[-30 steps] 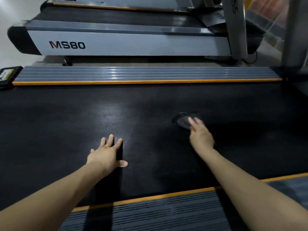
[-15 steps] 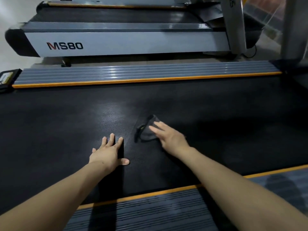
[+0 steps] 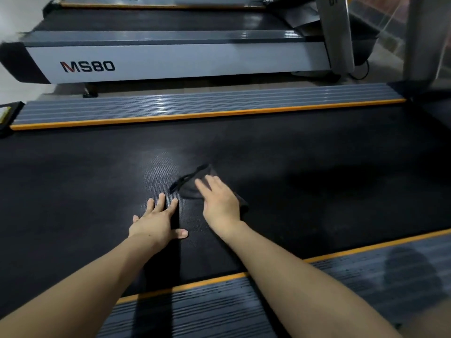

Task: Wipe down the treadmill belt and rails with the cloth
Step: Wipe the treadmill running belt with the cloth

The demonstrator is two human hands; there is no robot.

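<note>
Two flat hands: left hand [image 3: 156,222] bracing on belt [image 3: 73,179], right hand [image 3: 220,201] pressing cloth [image 3: 189,189] at its 11 o'clock to wipe.

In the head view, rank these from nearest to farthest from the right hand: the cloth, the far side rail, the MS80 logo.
1. cloth, under the right hand on the belt
2. far side rail, beyond the belt
3. MS80 logo, on the neighbouring treadmill, upper left
</note>
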